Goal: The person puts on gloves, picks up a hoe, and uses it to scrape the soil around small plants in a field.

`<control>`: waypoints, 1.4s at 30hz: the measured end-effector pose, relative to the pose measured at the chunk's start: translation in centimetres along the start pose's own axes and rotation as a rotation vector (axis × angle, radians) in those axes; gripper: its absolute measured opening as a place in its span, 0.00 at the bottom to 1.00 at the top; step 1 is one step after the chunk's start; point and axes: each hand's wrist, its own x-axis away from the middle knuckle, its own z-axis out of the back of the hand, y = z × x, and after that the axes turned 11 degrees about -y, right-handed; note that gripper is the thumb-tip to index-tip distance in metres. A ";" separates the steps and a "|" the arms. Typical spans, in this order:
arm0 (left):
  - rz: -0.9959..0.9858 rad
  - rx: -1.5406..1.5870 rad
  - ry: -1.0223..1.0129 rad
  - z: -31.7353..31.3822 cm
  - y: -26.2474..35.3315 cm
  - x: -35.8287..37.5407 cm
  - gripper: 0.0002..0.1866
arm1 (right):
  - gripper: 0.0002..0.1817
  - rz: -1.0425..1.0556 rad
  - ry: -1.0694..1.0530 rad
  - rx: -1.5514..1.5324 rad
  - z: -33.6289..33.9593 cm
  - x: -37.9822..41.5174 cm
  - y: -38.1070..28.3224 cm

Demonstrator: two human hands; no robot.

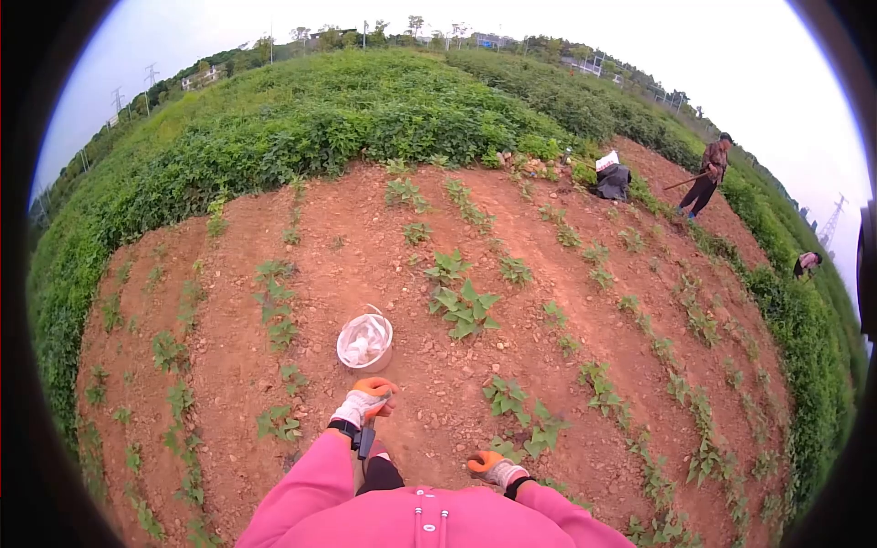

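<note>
My left hand [367, 402], in a white glove with orange fingertips, is closed around a dark tool handle [365, 441] that points down toward my legs. Just beyond it on the red soil stands a white bucket [364, 341] lined with a plastic bag. My right hand [491, 468], in the same kind of glove, hangs low with its fingers curled, close to a small green seedling [530, 437]; I see nothing in it. Both sleeves are pink.
Rows of young green plants [466, 309] run across the bare red earth. Dense green crop [320, 128] borders the plot at the back. A person with a long-handled tool [708, 175] works at the far right, near a dark bag [613, 181]. Another person [807, 263] bends further right.
</note>
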 end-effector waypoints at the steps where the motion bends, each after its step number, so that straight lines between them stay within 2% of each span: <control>1: -0.005 -0.041 0.032 -0.4 0.3 0.4 0.10 | 0.25 0.045 -0.001 -0.050 0.5 -0.9 -1.0; 2: -0.008 -0.083 0.062 -0.8 0.6 0.8 0.12 | 0.25 0.090 -0.001 -0.103 1.3 -0.2 -4.5; 5: -0.015 -0.013 0.055 -1.6 1.5 1.9 0.17 | 0.21 0.364 0.022 -0.498 1.2 -3.6 -6.9; 6: -0.015 -0.017 0.051 -1.5 1.4 1.8 0.17 | 0.20 0.424 0.003 -0.653 1.9 -1.7 -11.0; 8: -0.001 -0.045 0.090 -1.3 0.9 1.6 0.21 | 0.24 0.575 -0.049 -0.864 2.6 -1.0 -15.2; 11: -0.004 0.055 0.066 -0.8 0.5 1.4 0.23 | 0.25 0.692 -0.008 -0.981 3.1 -1.6 -19.3; 15: -0.061 0.059 0.046 -1.5 1.2 2.6 0.22 | 0.26 0.725 0.027 -1.154 2.7 -1.6 -22.2; 17: -0.085 0.031 0.088 -1.7 0.9 2.6 0.22 | 0.28 0.850 -0.176 -1.311 2.2 -1.9 -23.0; 18: -0.119 0.010 0.148 -1.5 0.7 2.7 0.21 | 0.28 0.856 -0.171 -1.315 1.5 -2.3 -23.2; 20: -0.142 0.006 0.129 1.4 -1.9 0.9 0.21 | 0.28 0.891 -0.298 -1.390 -0.1 -3.2 -23.2; 22: -0.332 -0.147 0.136 4.7 -5.8 -3.0 0.20 | 0.28 0.860 -0.280 -1.338 -0.5 -3.2 -23.6; 23: -0.238 -0.010 0.019 1.6 -2.0 0.5 0.19 | 0.28 0.818 -0.271 -1.295 -0.8 -3.0 -23.8; 24: -0.236 -0.010 0.017 0.3 -0.9 1.4 0.19 | 0.29 0.774 -0.267 -1.254 -1.1 -2.9 -23.9; 26: -0.210 0.037 0.065 -0.7 0.1 2.6 0.20 | 0.29 0.817 -0.329 -1.274 -0.5 -3.9 -23.2; 27: -0.149 -0.015 0.148 -0.7 0.3 2.9 0.19 | 0.28 0.848 -0.282 -1.378 -0.1 -4.9 -22.7; 30: -0.123 0.033 0.038 -0.8 0.8 3.2 0.18 | 0.26 0.849 -0.158 -1.491 1.4 -2.8 -23.8; 32: -0.085 0.075 0.094 -0.6 -0.1 2.6 0.16 | 0.25 0.867 -0.382 -1.607 1.2 -2.2 -24.4; 34: -0.342 -0.105 0.133 0.6 -1.8 0.9 0.15 | 0.23 0.885 -0.396 -1.583 -0.5 -3.2 -24.4; 36: -0.332 -0.106 0.153 1.2 -2.3 0.3 0.13 | 0.22 0.902 -0.414 -1.560 -1.3 -4.1 -24.1; 39: -0.374 -0.378 0.244 1.8 -3.0 -0.1 0.12 | 0.21 0.937 -0.348 -1.409 -1.8 -3.9 -23.9; 41: -0.373 -0.361 0.285 2.2 -4.3 -1.1 0.13 | 0.21 1.052 -0.503 -1.320 -1.3 -4.7 -23.3; 42: -0.383 -0.347 0.323 2.4 -4.6 -1.7 0.13 | 0.21 1.048 -0.510 -1.314 -1.3 -5.5 -22.7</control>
